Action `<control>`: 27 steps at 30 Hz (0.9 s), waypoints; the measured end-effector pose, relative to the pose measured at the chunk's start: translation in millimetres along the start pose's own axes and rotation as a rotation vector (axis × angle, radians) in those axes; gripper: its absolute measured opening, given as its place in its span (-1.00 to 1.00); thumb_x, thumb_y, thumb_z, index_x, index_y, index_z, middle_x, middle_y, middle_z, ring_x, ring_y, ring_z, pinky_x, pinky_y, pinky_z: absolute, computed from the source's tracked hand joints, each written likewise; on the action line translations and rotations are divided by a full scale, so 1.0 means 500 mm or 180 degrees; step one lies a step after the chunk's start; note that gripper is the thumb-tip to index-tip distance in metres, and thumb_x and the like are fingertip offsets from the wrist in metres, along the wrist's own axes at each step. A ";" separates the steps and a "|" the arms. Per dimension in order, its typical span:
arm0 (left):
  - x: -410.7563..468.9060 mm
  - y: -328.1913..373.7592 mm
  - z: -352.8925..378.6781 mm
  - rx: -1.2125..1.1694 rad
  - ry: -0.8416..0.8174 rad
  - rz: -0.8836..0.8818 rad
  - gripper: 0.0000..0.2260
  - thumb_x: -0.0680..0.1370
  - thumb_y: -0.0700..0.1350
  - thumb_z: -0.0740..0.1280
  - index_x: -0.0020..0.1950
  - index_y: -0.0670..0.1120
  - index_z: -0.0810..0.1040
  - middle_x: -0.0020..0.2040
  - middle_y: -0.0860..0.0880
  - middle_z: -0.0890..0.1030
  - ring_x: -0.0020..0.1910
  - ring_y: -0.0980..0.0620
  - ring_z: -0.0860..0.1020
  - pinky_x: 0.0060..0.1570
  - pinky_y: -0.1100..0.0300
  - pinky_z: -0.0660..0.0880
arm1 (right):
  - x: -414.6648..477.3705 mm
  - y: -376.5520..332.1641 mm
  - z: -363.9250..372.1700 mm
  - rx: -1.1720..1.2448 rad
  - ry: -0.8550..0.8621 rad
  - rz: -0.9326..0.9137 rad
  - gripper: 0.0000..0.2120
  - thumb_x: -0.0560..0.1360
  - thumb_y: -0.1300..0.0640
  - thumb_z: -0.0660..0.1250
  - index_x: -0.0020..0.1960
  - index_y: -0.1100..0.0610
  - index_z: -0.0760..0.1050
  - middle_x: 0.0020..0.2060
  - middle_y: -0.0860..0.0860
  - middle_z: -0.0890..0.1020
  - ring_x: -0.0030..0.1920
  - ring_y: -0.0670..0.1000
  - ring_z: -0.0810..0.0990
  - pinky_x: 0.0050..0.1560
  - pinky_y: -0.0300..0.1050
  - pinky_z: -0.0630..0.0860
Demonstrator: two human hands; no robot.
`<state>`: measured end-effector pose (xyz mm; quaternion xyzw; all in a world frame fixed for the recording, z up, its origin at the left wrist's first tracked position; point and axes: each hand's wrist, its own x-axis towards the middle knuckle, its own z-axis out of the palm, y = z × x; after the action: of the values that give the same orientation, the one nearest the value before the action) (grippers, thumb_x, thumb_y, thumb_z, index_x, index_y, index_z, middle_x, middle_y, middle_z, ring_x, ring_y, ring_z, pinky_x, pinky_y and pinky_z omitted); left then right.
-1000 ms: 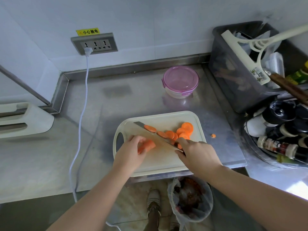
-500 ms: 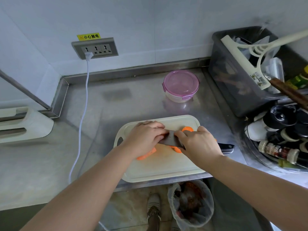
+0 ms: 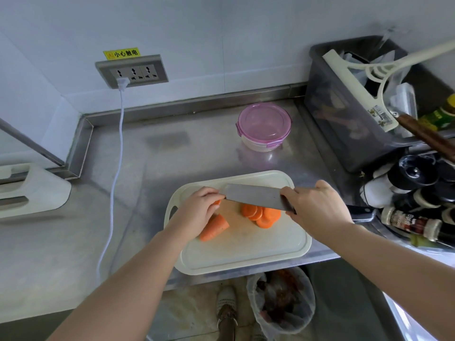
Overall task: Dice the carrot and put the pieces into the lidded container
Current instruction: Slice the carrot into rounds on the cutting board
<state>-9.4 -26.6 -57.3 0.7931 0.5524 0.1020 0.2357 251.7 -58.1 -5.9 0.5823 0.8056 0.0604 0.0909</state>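
Note:
A cream cutting board (image 3: 246, 263) lies at the counter's front edge. On it are a thick carrot stub (image 3: 214, 227) and a pile of round carrot slices (image 3: 261, 214). My right hand (image 3: 317, 209) grips a cleaver-style knife (image 3: 256, 196) at the heel of the blade, which is held flat and level above the slices; the black handle sticks out behind the hand. My left hand (image 3: 198, 211) is at the blade's tip, fingers curled and pinching a small carrot slice (image 3: 217, 202). The round container with a pink lid (image 3: 264, 123) stands closed behind the board.
A dark bin (image 3: 344, 134) with utensils and a cluster of bottles (image 3: 416, 200) crowd the right side. A white cable (image 3: 115, 183) runs from the wall socket (image 3: 131, 71) down the counter's left. A lined waste bin (image 3: 280, 299) stands on the floor below the board.
The knife stopped cutting and was turned flat and lifted. My left hand let go of the carrot stub, went to the blade, then slid to its tip. The slices now lie piled under the blade.

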 end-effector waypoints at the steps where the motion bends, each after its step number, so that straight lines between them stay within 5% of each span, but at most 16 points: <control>1: -0.001 0.001 0.001 0.0005 -0.0068 -0.0053 -0.71 0.58 -0.22 0.26 0.29 -0.05 0.54 0.27 0.01 0.49 0.24 0.03 0.45 0.17 0.34 0.25 | -0.004 0.006 -0.003 0.0030 -0.0069 0.0041 -0.85 0.50 0.02 0.32 0.01 0.05 0.45 -0.27 -0.04 0.62 -0.40 0.10 0.39 -0.19 -0.10 0.27; 5: 0.005 0.003 0.002 0.0148 -0.0276 -0.0206 -0.69 0.56 -0.22 0.29 0.30 -0.06 0.52 0.30 0.02 0.46 0.26 0.06 0.43 0.10 0.45 0.15 | -0.016 0.029 -0.021 0.0190 -0.0095 0.0264 -0.75 0.59 -0.09 0.17 0.19 -0.01 0.33 -0.06 -0.08 0.62 -0.21 0.07 0.48 -0.07 -0.15 0.21; 11: 0.032 0.077 -0.009 0.0331 0.0105 -0.0413 -0.70 0.57 -0.02 0.29 0.30 0.01 0.50 0.27 0.06 0.48 0.21 0.01 0.49 0.09 0.17 0.37 | -0.018 0.050 -0.021 0.1118 0.0082 0.0905 -0.70 0.55 -0.09 0.26 0.24 -0.04 0.38 -0.11 -0.07 0.65 -0.16 0.03 0.56 -0.05 -0.16 0.31; 18: 0.047 0.209 0.072 0.0506 -0.0333 -0.0750 -0.33 0.41 0.29 0.34 0.38 -0.03 0.24 0.30 -0.05 0.36 0.27 -0.12 0.40 0.12 0.04 0.39 | -0.029 0.055 -0.021 0.1475 0.0160 0.1149 -0.66 0.55 -0.08 0.27 0.29 -0.04 0.38 -0.09 -0.06 0.64 -0.13 0.01 0.56 -0.08 -0.21 0.30; 27: 0.057 0.192 0.081 -0.0178 -0.0419 -0.1019 -0.61 0.47 0.01 0.39 0.24 -0.03 0.40 0.21 -0.05 0.42 0.22 -0.09 0.42 0.21 0.05 0.38 | -0.047 0.058 -0.022 0.1658 0.0041 0.1273 -0.65 0.57 -0.07 0.26 0.32 -0.04 0.36 -0.05 -0.05 0.64 -0.18 -0.02 0.45 -0.06 -0.22 0.28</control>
<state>97.7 -37.4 -48.7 0.6931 0.6519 0.0264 0.3065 283.2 -71.5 12.6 0.7323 0.6642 -0.1272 -0.0799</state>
